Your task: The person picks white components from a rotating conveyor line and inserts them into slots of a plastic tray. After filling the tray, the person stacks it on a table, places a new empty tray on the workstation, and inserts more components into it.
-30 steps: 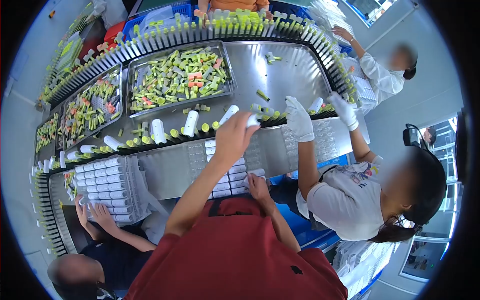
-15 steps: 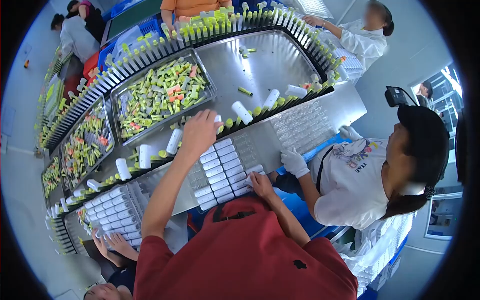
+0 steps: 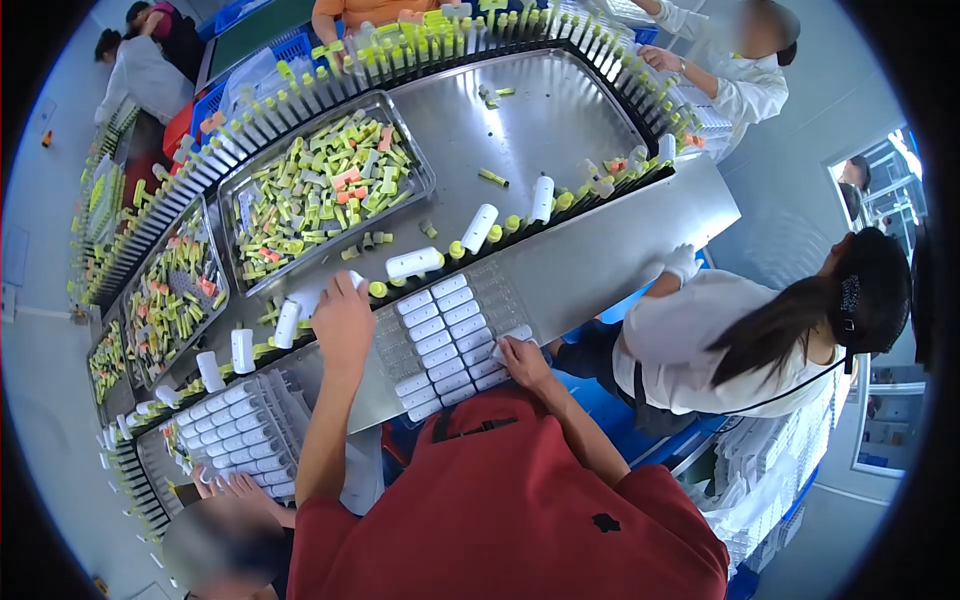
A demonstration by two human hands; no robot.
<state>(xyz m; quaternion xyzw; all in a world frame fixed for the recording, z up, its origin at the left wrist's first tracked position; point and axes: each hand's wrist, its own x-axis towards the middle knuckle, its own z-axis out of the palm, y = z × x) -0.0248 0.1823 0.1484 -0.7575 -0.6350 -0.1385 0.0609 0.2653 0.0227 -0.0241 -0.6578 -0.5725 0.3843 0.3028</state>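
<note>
My left hand (image 3: 343, 318) is above the near edge of the curved conveyor (image 3: 520, 222), its fingers closed round a white device whose end shows at the fingertips. My right hand (image 3: 525, 362) is closed on another white device (image 3: 516, 334) at the right side of a clear tray. Rows of white devices (image 3: 437, 341) fill the middle of that tray. On the conveyor, white devices stand or lean on yellow-green caps, one (image 3: 415, 263) just right of my left hand and one (image 3: 286, 325) just left of it.
Metal trays of yellow-green parts (image 3: 325, 185) lie inside the conveyor loop. At the left a co-worker's hands (image 3: 245, 492) are by a stack of filled trays (image 3: 232, 430). A co-worker in white (image 3: 740, 330) stands close on my right. Other people are across the conveyor.
My left hand has moved left along the conveyor; my right hand has stayed by the tray. The co-worker on the right has turned away, and the clear trays in front of them are gone.
</note>
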